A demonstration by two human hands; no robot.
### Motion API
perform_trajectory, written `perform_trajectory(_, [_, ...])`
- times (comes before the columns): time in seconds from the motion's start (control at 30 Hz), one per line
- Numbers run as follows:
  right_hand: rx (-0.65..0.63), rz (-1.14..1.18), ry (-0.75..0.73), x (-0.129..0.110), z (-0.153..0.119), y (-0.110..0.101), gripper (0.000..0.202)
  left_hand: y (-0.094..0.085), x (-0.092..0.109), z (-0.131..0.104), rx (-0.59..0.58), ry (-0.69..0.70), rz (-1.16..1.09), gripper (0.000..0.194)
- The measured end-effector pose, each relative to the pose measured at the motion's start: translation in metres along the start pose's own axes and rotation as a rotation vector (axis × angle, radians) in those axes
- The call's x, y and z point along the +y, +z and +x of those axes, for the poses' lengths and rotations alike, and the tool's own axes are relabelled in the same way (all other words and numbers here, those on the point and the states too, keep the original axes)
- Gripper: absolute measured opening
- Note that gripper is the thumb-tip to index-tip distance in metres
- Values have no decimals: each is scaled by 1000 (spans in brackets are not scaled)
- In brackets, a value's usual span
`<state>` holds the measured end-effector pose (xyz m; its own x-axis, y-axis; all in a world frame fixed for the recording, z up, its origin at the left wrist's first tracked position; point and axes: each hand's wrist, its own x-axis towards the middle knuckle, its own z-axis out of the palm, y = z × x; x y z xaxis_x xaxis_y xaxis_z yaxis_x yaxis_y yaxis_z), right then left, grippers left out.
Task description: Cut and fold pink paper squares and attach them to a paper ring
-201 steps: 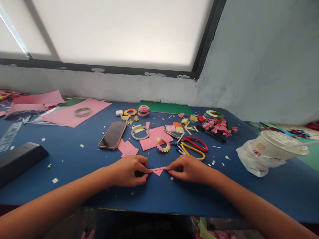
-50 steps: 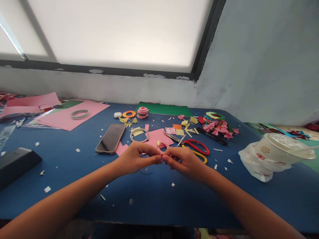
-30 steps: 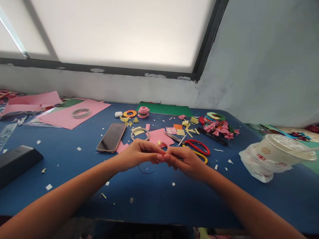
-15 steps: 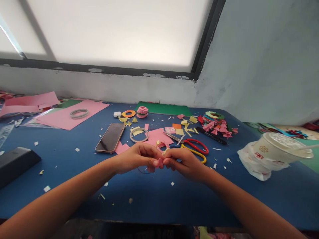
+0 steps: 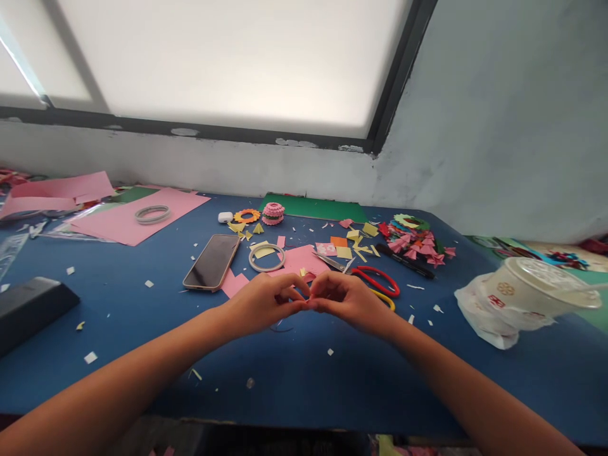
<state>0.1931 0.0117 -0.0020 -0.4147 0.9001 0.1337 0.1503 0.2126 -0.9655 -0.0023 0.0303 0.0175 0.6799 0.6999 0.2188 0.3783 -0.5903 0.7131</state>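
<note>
Because the left hand [image 5: 261,304] and the right hand [image 5: 352,301] pinch a small pink paper [image 5: 308,300] between their fingertips, on the near side of the pink sheet [image 5: 300,258], uneven pulling could perhaps tear it.

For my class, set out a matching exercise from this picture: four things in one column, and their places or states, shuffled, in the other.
Things
1. Small piece of pink paper
2. White printed cup
3. Rectangular black-screened phone
4. Orange toothed paper ring

Places or states
A. Beside a round pink-and-green paper stack
B. Partly inside a whitish plastic bag
C. Held between left hand and right hand
D. Screen upward on the blue table

Pairs: 1-C, 2-B, 3-D, 4-A
</note>
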Motion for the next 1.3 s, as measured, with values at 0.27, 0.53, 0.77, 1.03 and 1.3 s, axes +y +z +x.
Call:
perform_trajectory(0.27, [-79,-55,59,4,2,-3,20,2,-7,0,-80,-16,72,16])
perform_trajectory(0.53, [2,-214,-3,2,-1,2,21,3,-5,-1,-24,-46,114,14])
perform_trajectory(0.77, [126,-313,-120,5,5,-10,16,5,-15,4,72,-94,231,13])
perform_trajectory(1.03, [342,-358,-79,32,19,-35,18,7,-35,10,128,-111,406,22])
perform_trajectory(1.3, [293,-461,-35,43,25,-26,16,27,-36,29,199,-153,331,24])
